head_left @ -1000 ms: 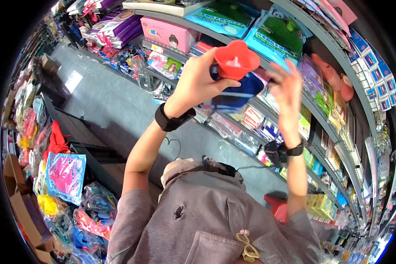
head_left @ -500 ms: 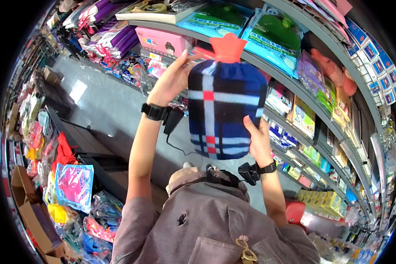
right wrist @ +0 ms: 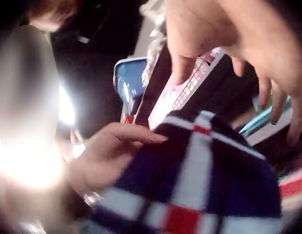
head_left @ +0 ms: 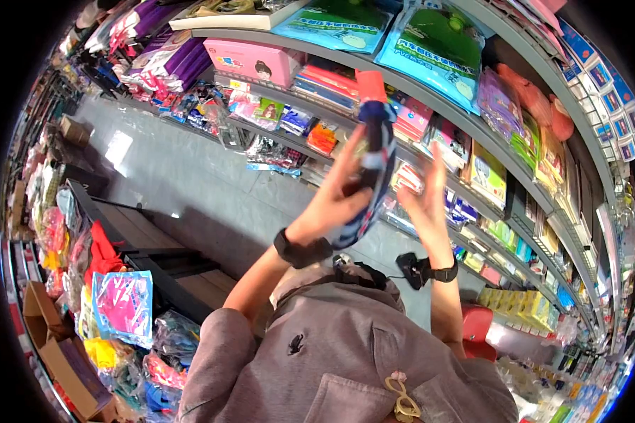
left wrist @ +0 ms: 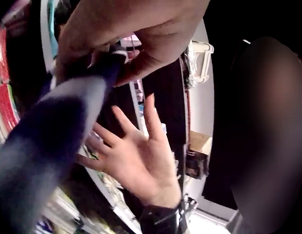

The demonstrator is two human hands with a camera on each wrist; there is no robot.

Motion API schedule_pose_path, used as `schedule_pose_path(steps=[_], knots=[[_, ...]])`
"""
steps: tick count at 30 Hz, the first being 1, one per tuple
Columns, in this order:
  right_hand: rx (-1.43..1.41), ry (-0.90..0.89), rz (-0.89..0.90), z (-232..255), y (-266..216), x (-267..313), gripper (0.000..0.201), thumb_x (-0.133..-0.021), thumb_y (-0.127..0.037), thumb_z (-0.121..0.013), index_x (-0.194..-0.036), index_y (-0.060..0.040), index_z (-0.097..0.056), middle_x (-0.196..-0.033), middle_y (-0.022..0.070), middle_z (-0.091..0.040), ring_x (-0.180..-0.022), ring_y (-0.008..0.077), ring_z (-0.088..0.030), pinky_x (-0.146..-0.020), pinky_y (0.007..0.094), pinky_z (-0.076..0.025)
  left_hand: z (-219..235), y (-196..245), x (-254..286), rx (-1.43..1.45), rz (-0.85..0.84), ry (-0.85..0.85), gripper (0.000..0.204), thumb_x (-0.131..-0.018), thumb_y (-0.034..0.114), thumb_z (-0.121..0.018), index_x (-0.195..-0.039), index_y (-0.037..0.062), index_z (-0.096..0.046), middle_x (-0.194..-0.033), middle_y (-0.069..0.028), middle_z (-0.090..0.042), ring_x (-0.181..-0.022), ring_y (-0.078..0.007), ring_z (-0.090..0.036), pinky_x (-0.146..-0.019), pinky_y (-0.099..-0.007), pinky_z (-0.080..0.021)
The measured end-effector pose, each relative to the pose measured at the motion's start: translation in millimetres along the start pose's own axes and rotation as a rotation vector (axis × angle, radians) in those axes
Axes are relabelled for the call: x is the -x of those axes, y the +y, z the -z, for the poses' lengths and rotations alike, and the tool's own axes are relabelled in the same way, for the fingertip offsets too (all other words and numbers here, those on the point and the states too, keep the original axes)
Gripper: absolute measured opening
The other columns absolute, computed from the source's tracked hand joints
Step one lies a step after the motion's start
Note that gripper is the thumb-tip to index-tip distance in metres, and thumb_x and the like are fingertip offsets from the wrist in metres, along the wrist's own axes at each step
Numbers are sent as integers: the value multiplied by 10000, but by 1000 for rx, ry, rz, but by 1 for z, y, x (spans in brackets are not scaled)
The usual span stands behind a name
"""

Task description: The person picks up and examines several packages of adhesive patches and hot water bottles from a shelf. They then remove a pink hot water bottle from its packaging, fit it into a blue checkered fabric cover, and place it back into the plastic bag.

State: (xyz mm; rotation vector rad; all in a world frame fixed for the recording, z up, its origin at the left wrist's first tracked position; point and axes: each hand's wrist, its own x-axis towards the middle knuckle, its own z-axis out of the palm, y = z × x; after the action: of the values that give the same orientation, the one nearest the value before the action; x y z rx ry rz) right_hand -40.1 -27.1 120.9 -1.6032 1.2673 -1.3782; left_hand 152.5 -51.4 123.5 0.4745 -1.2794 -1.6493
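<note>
A hot water bottle (head_left: 377,158) in a blue, black and white plaid cover is seen edge-on in the head view, its red funnel-shaped neck (head_left: 372,86) at the top. My left hand (head_left: 331,201) grips it by its side, thumb on one face; in the right wrist view the left thumb lies across the plaid cloth (right wrist: 190,170). Apart from the bottle, on its other side, my right hand (head_left: 428,208) has its fingers spread and holds nothing. The left wrist view shows that right hand (left wrist: 136,161) palm out, near the cover's blurred edge.
Shelves with blue-green bags (head_left: 430,60), a pink box (head_left: 254,62) and many small packets run along the far side and right. On the left, bagged goods (head_left: 122,307) and cardboard boxes (head_left: 74,374) stand beside a dark rack. Grey floor (head_left: 183,162) lies between.
The hot water bottle has turned from its broad plaid face to edge-on. My left hand has moved from beside its neck to gripping its side, and my right hand has let go.
</note>
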Motion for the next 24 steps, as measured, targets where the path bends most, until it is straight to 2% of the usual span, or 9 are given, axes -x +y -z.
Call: schedule_pose_path(steps=[3, 5, 9, 14, 16, 18, 20, 22, 24], knots=[[-677, -121, -326, -16, 3, 18, 841, -802, -34, -654, -1482, -126, -167, -1402, 114, -379, -1157, 224, -514, -970, 368, -432, -28, 6, 11, -436, -137, -210, 905, -729, -80, -582, -1496, 51, -119, -1514, -166, -239, -1386, -239, -269, -1093, -362, -267], [-791, 21, -498, -15, 8, 19, 664, -796, 72, -578, -1391, -102, -338, -1201, 62, -554, -1101, 184, -547, -925, 321, -471, -36, -1, 14, -498, -85, -277, 913, -704, -11, -645, -1477, 11, -158, -1506, -186, -242, -1413, -275, -214, -1128, -353, -199], [-1080, 61, -613, -19, 47, 30, 438, -840, 51, -569, -1252, -70, -487, -1125, 72, -595, -999, 208, -601, -875, 365, -511, -27, -14, 22, -504, -99, -230, 776, -756, -65, -592, -1444, 2, -242, -1528, -173, -151, -1401, -306, -229, -1113, -386, -263], [-1034, 0, -579, -8, 45, 25, 441, -845, 5, -603, -1264, -52, -477, -1107, 81, -605, -956, 181, -600, -832, 316, -500, 8, 23, 41, -969, -241, 207, 518, -807, -9, -587, -1307, -8, -450, -1337, -170, -490, -1288, -261, -424, -1047, -394, -333], [-990, 17, -558, -1, 38, 26, 457, -844, 3, -605, -1276, -50, -466, -1105, 79, -603, -951, 177, -598, -831, 305, -494, 31, -2, 48, -637, -22, 439, 465, -827, 91, -628, -1261, 7, -485, -1260, -164, -537, -1215, -252, -473, -1043, -422, -319], [-933, 24, -538, 3, 26, 21, 474, -841, 1, -611, -1286, -49, -457, -1102, 74, -601, -948, 170, -593, -828, 295, -490, 50, -17, 51, -21, 360, 325, 513, -873, 136, -648, -1329, 32, -437, -1265, -82, -540, -1175, -164, -482, -1019, -325, -344], [-860, 35, -512, 3, 11, 12, 491, -835, 1, -620, -1294, -48, -450, -1096, 67, -599, -948, 161, -586, -825, 287, -486, 39, -14, 50, 398, 471, 338, 541, -850, 85, -662, -1339, 46, -434, -1275, -62, -532, -1159, -144, -488, -994, -289, -369], [-667, 65, -562, 3, -4, 6, 550, -815, -7, -653, -1319, -41, -435, -1110, 56, -587, -957, 144, -570, -834, 278, -476, 38, -19, 39, 237, 537, 261, 607, -817, -6, -666, -1363, 55, -407, -1250, -26, -537, -1135, -130, -496, -974, -288, -396], [-481, 88, -542, 8, -15, -8, 582, -805, -12, -669, -1333, -39, -426, -1138, 53, -574, -990, 141, -556, -863, 281, -463, 40, -23, 23, 130, 401, 224, 530, -820, -25, -653, -1309, 49, -461, -1174, -33, -586, -1061, -118, -547, -927, -287, -439]])
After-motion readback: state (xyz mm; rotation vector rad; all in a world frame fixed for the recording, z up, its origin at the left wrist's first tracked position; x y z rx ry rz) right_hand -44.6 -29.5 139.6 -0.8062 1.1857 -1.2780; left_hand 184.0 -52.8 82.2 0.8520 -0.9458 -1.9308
